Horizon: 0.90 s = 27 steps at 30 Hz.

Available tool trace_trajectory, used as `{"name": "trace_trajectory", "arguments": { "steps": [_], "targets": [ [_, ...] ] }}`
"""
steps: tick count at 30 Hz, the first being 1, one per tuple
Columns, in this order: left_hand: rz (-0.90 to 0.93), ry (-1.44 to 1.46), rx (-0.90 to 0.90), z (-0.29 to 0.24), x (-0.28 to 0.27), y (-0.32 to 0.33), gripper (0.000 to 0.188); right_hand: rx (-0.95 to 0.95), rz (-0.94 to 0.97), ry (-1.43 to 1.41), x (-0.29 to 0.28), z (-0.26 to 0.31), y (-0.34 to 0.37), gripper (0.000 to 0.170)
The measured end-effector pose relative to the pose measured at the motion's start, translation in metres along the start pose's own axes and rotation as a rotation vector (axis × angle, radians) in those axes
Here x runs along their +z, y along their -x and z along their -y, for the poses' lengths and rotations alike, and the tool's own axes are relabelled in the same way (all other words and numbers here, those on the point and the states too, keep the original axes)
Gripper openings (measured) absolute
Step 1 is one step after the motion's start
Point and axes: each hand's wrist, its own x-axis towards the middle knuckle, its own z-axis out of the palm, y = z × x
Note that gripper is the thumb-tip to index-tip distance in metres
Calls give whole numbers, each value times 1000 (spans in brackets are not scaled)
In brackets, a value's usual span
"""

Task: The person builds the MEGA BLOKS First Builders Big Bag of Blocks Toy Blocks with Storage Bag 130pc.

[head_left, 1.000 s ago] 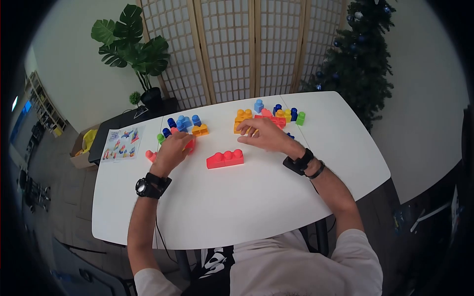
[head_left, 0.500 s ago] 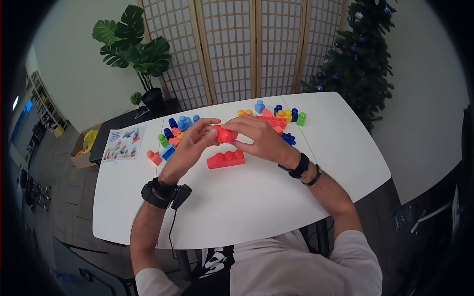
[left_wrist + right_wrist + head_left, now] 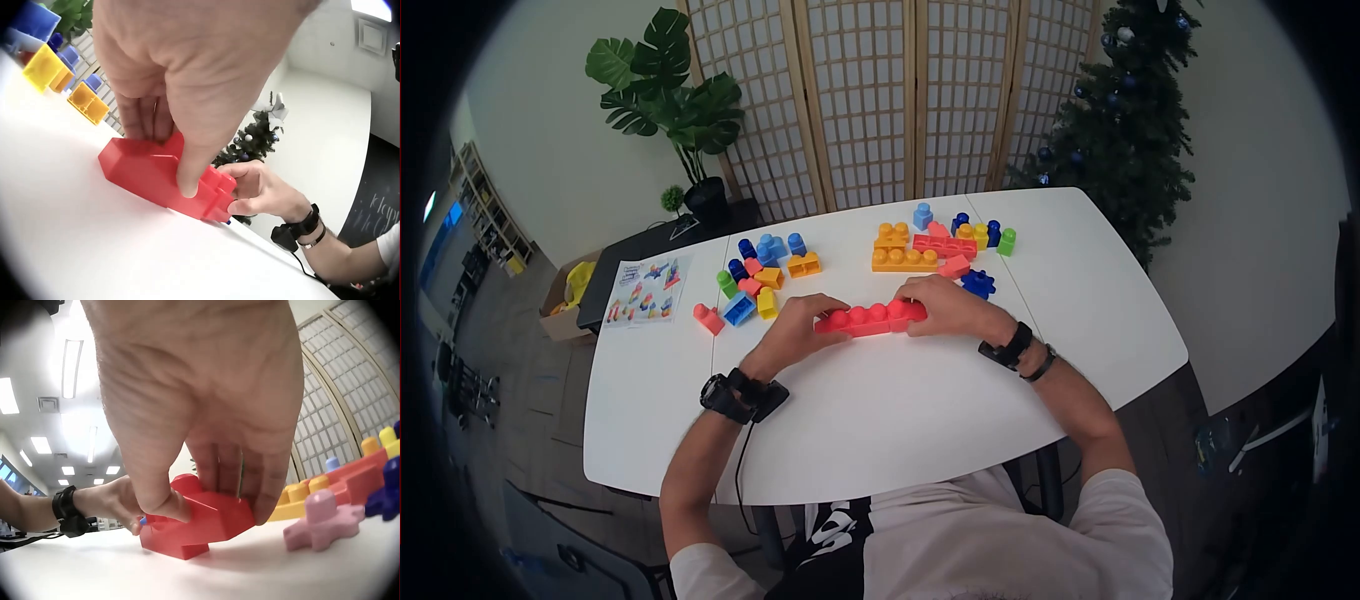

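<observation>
A long red building block (image 3: 860, 321) with round studs lies on the table in front of me. Its left end is in my left hand (image 3: 797, 332), thumb on the near side and fingers behind, as the left wrist view shows. At its right end my right hand (image 3: 948, 306) grips a smaller red block (image 3: 907, 311), which lines up against the long one. Seen from the right wrist, the smaller block (image 3: 215, 519) tilts slightly, with the thumb on its near face and fingers over the far side.
On the left of the white table (image 3: 820, 430) lie several loose blocks, among them a yellow one (image 3: 767, 304) and a blue one (image 3: 740, 309). Orange blocks (image 3: 905, 261), a red plate-like block (image 3: 945, 246) and a blue gear-shaped piece (image 3: 978, 284) sit back right. A printed sheet (image 3: 647, 292) lies far left.
My hands came in from the two block groups and met on a smaller red block above the long one. That block is now down at the long block's right end, and my left hand grips the long block.
</observation>
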Motion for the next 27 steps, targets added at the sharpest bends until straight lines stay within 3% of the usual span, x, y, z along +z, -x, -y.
{"name": "trace_trajectory", "arguments": {
  "steps": [19, 22, 27],
  "targets": [
    [-38, -1, -38, -2, 9, -1, 42, -57, 10, -73, 38, -16, -22, 45],
    [-38, 5, -6, 2, 12, -2, 46, -56, 11, -59, 37, -14, -23, 46],
    [11, 24, 35, -5, 6, -1, 72, -84, 2, -189, 8, 5, -17, 43]
  ]
}}
